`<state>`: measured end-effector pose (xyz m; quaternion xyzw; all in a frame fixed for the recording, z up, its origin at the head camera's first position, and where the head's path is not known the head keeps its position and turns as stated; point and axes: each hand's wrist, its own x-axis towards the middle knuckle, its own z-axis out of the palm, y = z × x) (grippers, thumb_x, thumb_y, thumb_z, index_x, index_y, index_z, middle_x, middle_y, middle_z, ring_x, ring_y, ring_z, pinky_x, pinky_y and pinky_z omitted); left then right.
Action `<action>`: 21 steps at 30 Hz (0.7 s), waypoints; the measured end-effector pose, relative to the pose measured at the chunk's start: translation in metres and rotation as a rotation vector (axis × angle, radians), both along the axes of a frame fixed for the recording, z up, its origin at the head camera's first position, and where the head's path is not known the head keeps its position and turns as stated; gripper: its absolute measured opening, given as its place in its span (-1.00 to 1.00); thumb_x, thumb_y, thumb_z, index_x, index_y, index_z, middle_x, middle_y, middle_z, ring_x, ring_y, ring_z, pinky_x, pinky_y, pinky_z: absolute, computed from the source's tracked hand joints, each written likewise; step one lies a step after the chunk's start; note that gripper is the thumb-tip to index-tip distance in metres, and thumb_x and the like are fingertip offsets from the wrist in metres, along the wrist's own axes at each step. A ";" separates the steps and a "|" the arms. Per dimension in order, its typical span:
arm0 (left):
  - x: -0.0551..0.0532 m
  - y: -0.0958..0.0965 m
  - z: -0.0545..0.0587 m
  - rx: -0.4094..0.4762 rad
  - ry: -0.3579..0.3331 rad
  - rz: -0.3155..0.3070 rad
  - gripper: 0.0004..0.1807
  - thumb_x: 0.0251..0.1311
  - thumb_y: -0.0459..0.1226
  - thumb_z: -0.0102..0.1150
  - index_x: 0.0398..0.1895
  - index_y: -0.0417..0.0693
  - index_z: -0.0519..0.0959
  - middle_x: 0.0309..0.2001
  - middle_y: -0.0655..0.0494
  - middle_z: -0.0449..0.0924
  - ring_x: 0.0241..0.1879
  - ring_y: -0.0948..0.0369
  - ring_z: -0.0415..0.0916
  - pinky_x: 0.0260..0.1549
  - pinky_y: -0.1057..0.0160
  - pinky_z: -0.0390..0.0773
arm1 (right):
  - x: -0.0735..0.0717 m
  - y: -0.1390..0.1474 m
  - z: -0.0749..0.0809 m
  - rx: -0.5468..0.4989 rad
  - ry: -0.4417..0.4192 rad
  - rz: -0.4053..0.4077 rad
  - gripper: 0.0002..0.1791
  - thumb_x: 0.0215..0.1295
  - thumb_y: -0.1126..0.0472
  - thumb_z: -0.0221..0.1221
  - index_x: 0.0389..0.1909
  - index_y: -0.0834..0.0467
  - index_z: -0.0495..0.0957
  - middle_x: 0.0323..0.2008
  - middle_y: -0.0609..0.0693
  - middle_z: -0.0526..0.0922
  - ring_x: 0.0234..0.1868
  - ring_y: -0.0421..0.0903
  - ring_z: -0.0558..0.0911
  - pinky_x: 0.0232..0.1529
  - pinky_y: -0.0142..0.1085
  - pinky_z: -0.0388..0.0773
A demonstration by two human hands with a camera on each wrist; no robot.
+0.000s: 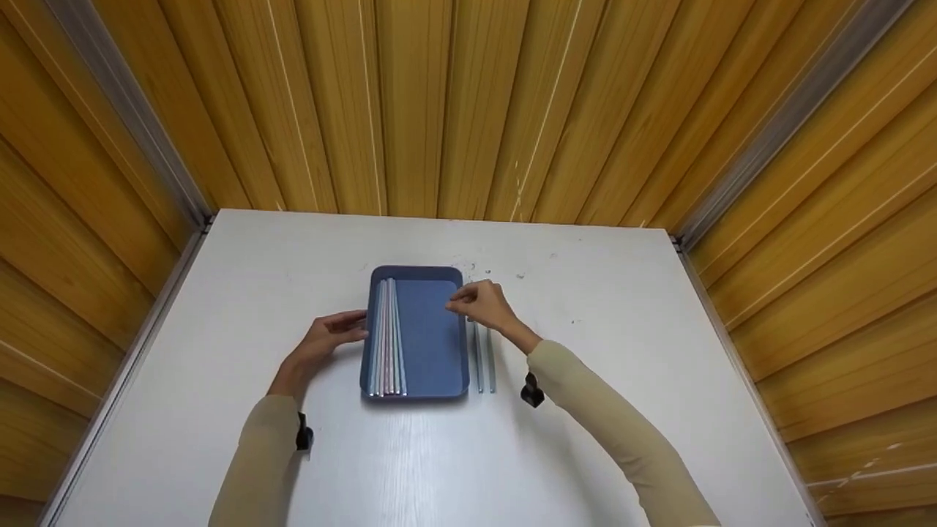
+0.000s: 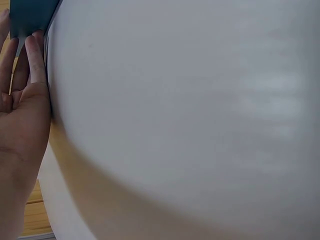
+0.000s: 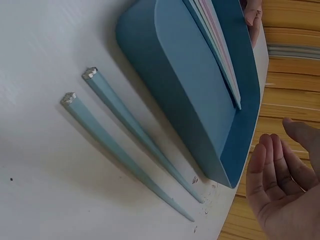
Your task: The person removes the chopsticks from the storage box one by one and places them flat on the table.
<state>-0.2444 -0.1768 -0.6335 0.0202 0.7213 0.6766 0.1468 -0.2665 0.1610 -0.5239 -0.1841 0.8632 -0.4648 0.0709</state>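
Observation:
A blue rectangular tray lies on the table. Several chopsticks, pale blue and pink, run lengthwise along its left side. The left hand is at the tray's left wall, its extended fingertips against the side; part of that hand also shows in the left wrist view, beside the tray. Over the tray's right rim hovers the right hand, fingers loosely bent and thumb apart from them, holding nothing. Two light-blue chopsticks with silvery ends, a nearer one and one closer to the tray, lie outside its right wall.
The white table carries small dark specks behind and right of the tray. Wood-patterned panels stand at the back and both sides, with grey metal posts in the corners. A small black device sits at the right wrist.

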 end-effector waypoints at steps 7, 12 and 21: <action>0.004 0.000 0.002 0.000 -0.026 0.018 -0.36 0.20 -0.29 0.45 0.37 -0.14 0.51 0.37 -0.13 0.53 0.39 0.02 0.47 0.43 0.13 0.41 | -0.002 -0.020 0.009 0.044 -0.048 0.081 -0.70 0.31 0.26 0.35 -0.05 0.40 0.71 -0.20 0.29 0.80 -0.23 0.14 0.80 -0.33 -0.39 0.71; 0.006 -0.001 0.001 -0.013 -0.029 0.025 -0.35 0.19 -0.27 0.46 0.37 -0.14 0.51 0.36 -0.13 0.54 0.37 0.03 0.49 0.44 0.06 0.40 | -0.008 -0.036 0.009 0.061 -0.160 0.110 -0.69 0.30 0.31 0.35 -0.02 0.42 0.68 -0.16 0.30 0.79 -0.16 0.18 0.80 -0.24 -0.27 0.77; 0.008 0.002 0.001 -0.011 -0.023 0.036 -0.33 0.17 -0.28 0.48 0.36 -0.17 0.51 0.36 -0.14 0.53 0.37 0.03 0.48 0.35 0.20 0.48 | -0.013 -0.058 0.000 0.135 -0.198 0.129 -0.75 0.26 0.40 0.34 -0.09 0.46 0.70 -0.14 0.34 0.78 -0.17 0.20 0.80 -0.16 -0.13 0.78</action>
